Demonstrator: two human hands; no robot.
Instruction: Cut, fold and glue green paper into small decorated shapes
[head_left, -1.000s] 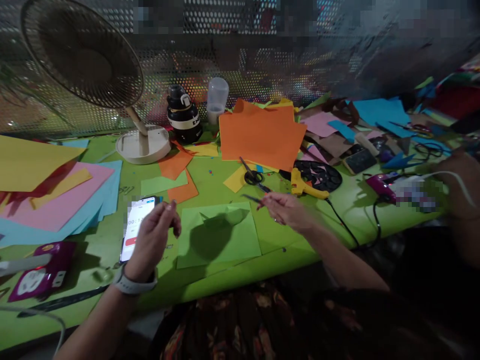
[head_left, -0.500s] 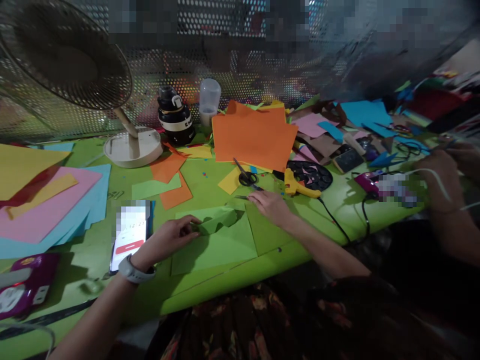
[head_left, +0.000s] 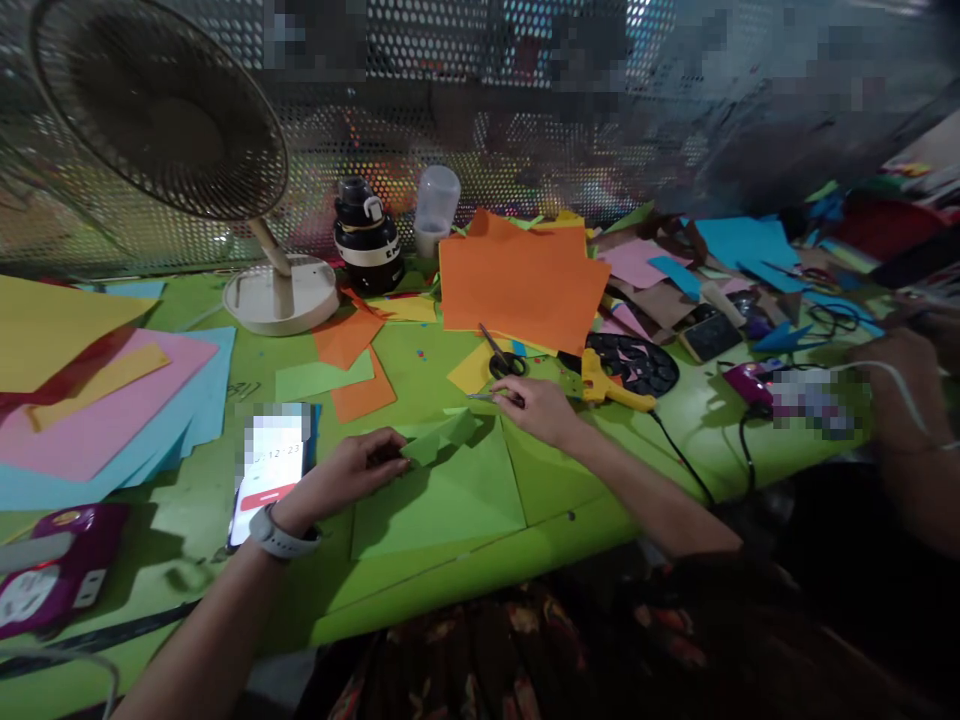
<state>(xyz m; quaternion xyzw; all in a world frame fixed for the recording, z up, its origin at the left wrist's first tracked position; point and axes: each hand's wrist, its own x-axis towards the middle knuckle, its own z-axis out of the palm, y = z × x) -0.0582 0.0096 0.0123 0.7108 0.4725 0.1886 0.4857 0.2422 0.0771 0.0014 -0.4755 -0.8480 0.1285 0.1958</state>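
A green paper sheet [head_left: 442, 495] lies on the green table [head_left: 465, 585] in front of me. My left hand [head_left: 352, 470], with a watch on its wrist, pinches a raised folded flap of that paper [head_left: 439, 437]. My right hand [head_left: 540, 408] rests on the sheet's far right corner, fingers closed round a thin dark pen-like stick [head_left: 487, 397] that points left. Black scissors [head_left: 501, 355] lie just beyond my right hand.
A phone [head_left: 271, 465] lies left of my left hand. A fan [head_left: 172, 130], a dark bottle [head_left: 367, 238] and a plastic cup [head_left: 435, 205] stand at the back. Orange sheets [head_left: 517, 275], a yellow glue gun [head_left: 611, 380] and coloured papers [head_left: 97, 400] lie around. Another person's hand [head_left: 900, 385] works at right.
Both my hands came down from the air onto the green sheet. My left hand took hold of the folded flap and lifted it; my right hand settled at the sheet's far corner.
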